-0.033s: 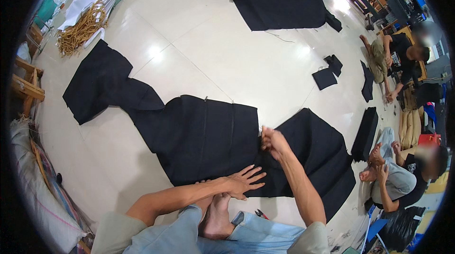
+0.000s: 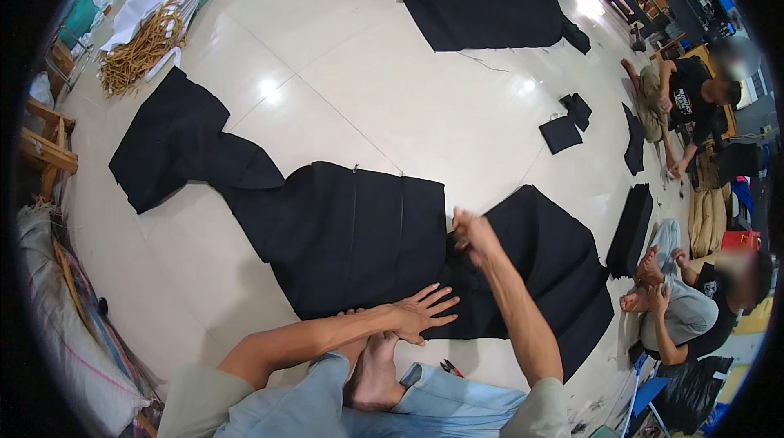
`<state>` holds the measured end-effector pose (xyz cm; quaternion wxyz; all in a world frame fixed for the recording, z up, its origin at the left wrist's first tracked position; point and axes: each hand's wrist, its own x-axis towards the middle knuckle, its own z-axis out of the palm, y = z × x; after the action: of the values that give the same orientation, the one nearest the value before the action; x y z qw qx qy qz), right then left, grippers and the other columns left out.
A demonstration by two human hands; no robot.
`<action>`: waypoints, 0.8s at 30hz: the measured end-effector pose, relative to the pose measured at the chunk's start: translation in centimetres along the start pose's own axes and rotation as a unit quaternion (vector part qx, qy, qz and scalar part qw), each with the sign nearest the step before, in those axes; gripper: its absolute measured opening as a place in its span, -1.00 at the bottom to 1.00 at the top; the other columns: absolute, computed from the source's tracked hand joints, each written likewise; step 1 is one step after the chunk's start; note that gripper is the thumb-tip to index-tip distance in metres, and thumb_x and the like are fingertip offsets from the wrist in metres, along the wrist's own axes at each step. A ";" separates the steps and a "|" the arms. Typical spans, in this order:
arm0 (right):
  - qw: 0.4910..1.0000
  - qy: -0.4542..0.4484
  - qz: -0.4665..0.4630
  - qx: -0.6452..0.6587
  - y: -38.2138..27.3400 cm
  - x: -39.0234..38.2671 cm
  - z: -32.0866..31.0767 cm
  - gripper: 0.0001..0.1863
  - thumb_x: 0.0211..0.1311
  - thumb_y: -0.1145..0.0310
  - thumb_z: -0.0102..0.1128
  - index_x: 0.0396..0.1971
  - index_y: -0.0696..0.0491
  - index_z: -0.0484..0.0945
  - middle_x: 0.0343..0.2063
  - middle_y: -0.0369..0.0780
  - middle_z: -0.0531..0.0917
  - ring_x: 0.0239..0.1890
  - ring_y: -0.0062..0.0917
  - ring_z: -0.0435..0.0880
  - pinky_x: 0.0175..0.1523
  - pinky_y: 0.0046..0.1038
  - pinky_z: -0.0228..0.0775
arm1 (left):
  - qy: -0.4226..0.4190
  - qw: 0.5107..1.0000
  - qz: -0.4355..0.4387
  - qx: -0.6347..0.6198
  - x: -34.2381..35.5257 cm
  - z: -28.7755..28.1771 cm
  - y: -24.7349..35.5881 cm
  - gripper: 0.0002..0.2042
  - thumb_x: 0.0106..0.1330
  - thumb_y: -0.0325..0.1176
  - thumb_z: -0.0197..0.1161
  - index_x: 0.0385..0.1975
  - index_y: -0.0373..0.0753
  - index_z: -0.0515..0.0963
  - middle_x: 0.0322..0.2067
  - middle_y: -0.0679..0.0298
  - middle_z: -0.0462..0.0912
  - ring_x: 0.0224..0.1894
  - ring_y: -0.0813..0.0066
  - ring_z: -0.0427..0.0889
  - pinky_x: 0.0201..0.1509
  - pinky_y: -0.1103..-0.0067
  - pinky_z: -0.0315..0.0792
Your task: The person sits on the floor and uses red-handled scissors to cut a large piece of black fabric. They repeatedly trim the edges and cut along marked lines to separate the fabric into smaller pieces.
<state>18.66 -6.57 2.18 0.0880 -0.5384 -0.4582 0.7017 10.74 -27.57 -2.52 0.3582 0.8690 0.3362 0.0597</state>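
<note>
A long piece of black fabric [image 2: 335, 234] with two seam-like lines lies on the floor in front of me. My left hand [image 2: 416, 315] rests on its near part, fingers spread flat. At the fabric's right end my right hand [image 2: 474, 235] is closed and a little blurred. Whatever it holds, if anything, is hidden. More black fabric [image 2: 547, 266], creased, spreads to the right under my right forearm. By my foot, near the fabric's lower edge, lies a small red-handled tool [image 2: 451, 369], partly hidden.
Across the floor a person's hands touch another black fabric panel [image 2: 490, 17]. Small black pieces [image 2: 561, 135] and a folded black stack [image 2: 629, 230] lie to the right, near two seated people. At left are a woven sack [image 2: 69, 332], a wooden frame [image 2: 49, 148] and brown cords [image 2: 143, 50].
My right hand has shifted slightly up and away from me at the fabric's edge. A small pale patch beside it shows less now. My left hand stays in place.
</note>
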 end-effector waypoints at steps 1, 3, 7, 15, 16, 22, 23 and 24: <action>0.999 0.017 -0.027 0.007 -0.9 1.9 -0.6 -0.64 0.42 0.05 0.14 -0.55 -0.07 0.46 -0.68 -0.47 0.29 -0.68 -0.72 0.19 -0.55 -0.60 0.00 | -0.007 1.000 -0.002 -0.003 -0.1 -0.3 0.1 -0.03 0.15 0.08 0.38 0.53 -0.12 0.05 0.57 -0.05 -0.27 0.59 -0.09 -0.45 0.59 -0.02 -0.47; 0.991 0.068 -0.106 -0.046 -5.5 5.1 -0.3 -0.61 0.43 0.05 0.14 -0.57 -0.04 0.48 -0.68 -0.46 0.31 -0.66 -0.72 0.20 -0.54 -0.60 0.02 | -0.011 1.000 -0.017 -0.003 -0.7 -0.4 0.2 -0.02 0.13 0.09 0.39 0.53 -0.13 0.06 0.56 -0.06 -0.27 0.59 -0.10 -0.45 0.59 -0.02 -0.47; 0.963 0.066 -0.129 -0.228 -10.4 6.9 -2.7 -0.56 0.41 0.01 0.18 -0.57 0.03 0.56 -0.75 -0.47 0.26 -0.70 -0.72 0.17 -0.59 -0.52 0.04 | 0.018 1.000 0.002 0.016 0.3 0.4 -0.4 -0.01 0.10 0.12 0.39 0.52 -0.14 0.10 0.56 -0.07 -0.23 0.59 -0.11 -0.41 0.58 -0.03 -0.47; 0.960 0.063 -0.137 -0.235 -3.3 -5.3 -1.9 -0.67 0.44 0.12 0.19 -0.28 0.09 0.72 -0.64 -0.50 0.36 -0.60 -0.83 0.21 -0.51 -0.64 -0.01 | 0.005 0.999 -0.005 -0.047 -0.2 -0.1 0.2 -0.20 0.31 0.01 0.26 0.51 -0.14 0.14 0.57 0.01 -0.24 0.60 0.00 -0.47 0.60 0.05 -0.56; 0.960 0.071 -0.148 -0.229 -1.8 -7.1 -2.5 -0.69 0.43 0.14 0.21 -0.26 0.10 0.72 -0.63 -0.50 0.38 -0.59 -0.83 0.24 -0.49 -0.64 0.03 | 0.002 0.999 -0.004 -0.050 0.0 -0.3 0.3 -0.19 0.30 0.01 0.27 0.51 -0.14 0.14 0.57 0.01 -0.24 0.60 0.00 -0.47 0.60 0.06 -0.56; 0.942 0.081 -0.112 -0.306 4.3 -11.4 -0.1 -0.62 0.24 0.34 0.37 -0.02 0.24 0.66 -0.49 -0.26 0.57 -0.42 -0.69 0.43 -0.25 -0.48 0.34 | -0.005 0.998 -0.027 -0.060 -0.6 -0.9 0.2 -0.18 0.27 0.02 0.30 0.52 -0.06 0.13 0.57 0.05 -0.24 0.61 0.04 -0.43 0.62 0.06 -0.54; 0.930 0.085 -0.177 -0.312 5.1 -10.5 0.0 -0.59 0.19 0.34 0.40 0.00 0.22 0.67 -0.54 -0.26 0.49 -0.48 -0.61 0.39 -0.31 -0.41 0.31 | 0.000 0.998 -0.031 -0.051 -0.6 -0.7 0.1 -0.16 0.26 0.04 0.32 0.52 -0.02 0.12 0.58 0.07 -0.23 0.61 0.04 -0.41 0.62 0.05 -0.52; 0.917 0.082 -0.200 -0.335 5.5 -9.8 -0.1 -0.61 0.18 0.34 0.41 -0.01 0.20 0.68 -0.54 -0.25 0.49 -0.49 -0.57 0.40 -0.31 -0.39 0.31 | -0.008 0.998 -0.029 -0.050 -0.4 -0.7 0.2 -0.15 0.25 0.04 0.32 0.52 -0.02 0.12 0.58 0.08 -0.22 0.60 0.04 -0.41 0.62 0.04 -0.52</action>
<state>24.75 -15.63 4.76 0.0785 -0.4890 -0.7557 0.4286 10.33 -27.48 -1.82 0.4057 0.8404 0.3544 0.0590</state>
